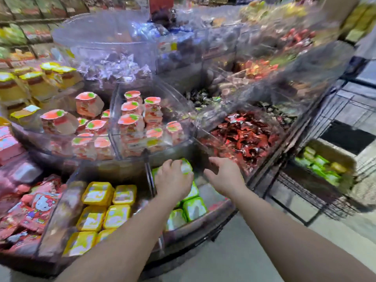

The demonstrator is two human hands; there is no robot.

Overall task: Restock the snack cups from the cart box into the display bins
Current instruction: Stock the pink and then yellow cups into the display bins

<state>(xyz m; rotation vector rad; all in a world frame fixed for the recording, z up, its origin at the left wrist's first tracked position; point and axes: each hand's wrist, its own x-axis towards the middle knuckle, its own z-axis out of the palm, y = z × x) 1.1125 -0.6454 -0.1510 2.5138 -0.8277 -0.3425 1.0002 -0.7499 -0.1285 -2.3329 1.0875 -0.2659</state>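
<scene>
My left hand [173, 178] reaches into the lower clear display bin [219, 206] and grips a green-lidded snack cup [186, 165] at the bin's far side. Several more green cups [194, 207] lie in that bin below my left wrist. My right hand [223, 176] hovers just right of it with fingers spread and relaxed, holding nothing. At the right, a cardboard box [333, 151] holding several green cups [317, 165] sits on a black wire cart [301, 198]. The frame is motion-blurred.
Left of the green cups, a neighbouring bin holds yellow-lidded cups [105, 206]. The tier above holds orange-lidded cups [132, 121] and red wrapped sweets [244, 137]. Pink character packets [34, 208] lie at the far left. Grey floor [234, 261] runs beneath my arms.
</scene>
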